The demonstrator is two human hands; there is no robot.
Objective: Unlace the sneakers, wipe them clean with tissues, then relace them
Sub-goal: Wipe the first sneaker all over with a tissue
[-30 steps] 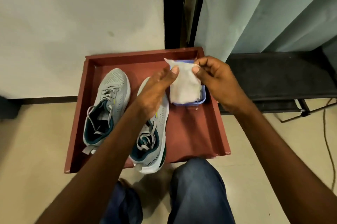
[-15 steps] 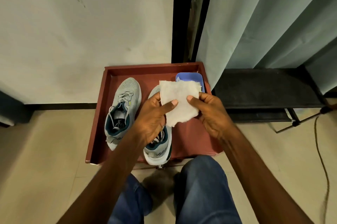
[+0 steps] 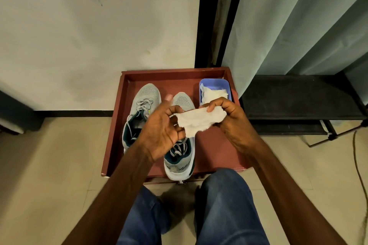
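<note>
Over the tray [image 3: 173, 77], the left hand [image 3: 163, 133] and right hand [image 3: 229, 117] are pinching the tissue [image 3: 196, 123] at its 9 and 3 o'clock ends, above the laced sneakers [image 3: 146, 95]. Tugging hard is risking a rip.

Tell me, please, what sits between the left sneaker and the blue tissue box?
In the head view, the second sneaker sits there on the red tray, partly covered by the left hand and tissue.

Home interior: curtain [image 3: 288, 25], tiled floor [image 3: 49, 165], plastered wall [image 3: 79, 35].
</note>
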